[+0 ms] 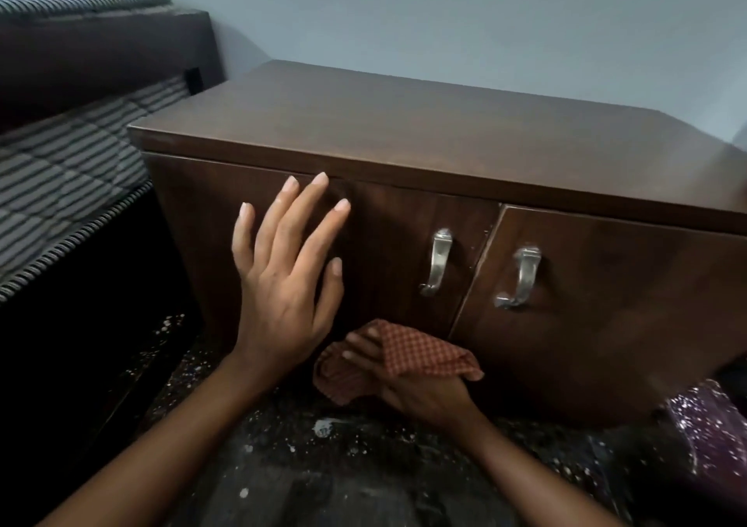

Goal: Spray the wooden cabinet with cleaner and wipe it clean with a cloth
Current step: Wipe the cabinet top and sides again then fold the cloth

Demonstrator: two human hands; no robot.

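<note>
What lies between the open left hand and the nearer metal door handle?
Only bare door panel: the head view shows nothing between the left hand and the handle.

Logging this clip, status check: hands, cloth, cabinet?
Left hand open, flat against dark brown wooden cabinet left door. Right hand holds red checked cloth at door's lower edge. No spray bottle in view.

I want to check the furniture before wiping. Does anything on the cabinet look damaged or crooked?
Yes. The left door seems chipped along its right edge, with pale specks beside the left handle. The gap between the two doors looks slanted, though the wide lens may cause that.
</note>
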